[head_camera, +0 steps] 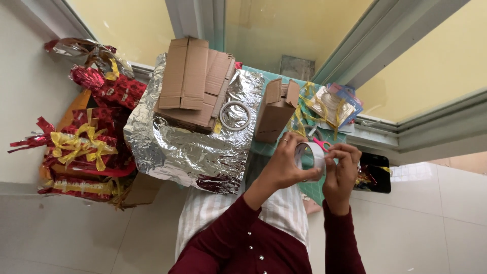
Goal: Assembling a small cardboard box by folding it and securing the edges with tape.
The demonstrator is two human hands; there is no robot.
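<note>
head view, looking down. the left hand (286, 165) grips a roll of white tape (310, 158), fingers curled around its outer rim and thumb at the core, the roll raised in front of the body over the near edge of the green mat (317, 190). the right hand (342, 172) pinches at the roll's right side with thumb and fingertips, closed as if on the tape's free end, though the end itself is too small to tell. both wrists bend inward, forearms in maroon sleeves rising from below. judged risks: a picked end may tear into a sliver or fold back and stick to itself; a loose grip could drop the roll onto the crinkled foil sheet (172, 147). a second tape ring (234, 115) lies on the foil beside flattened cardboard (190, 81).
</note>
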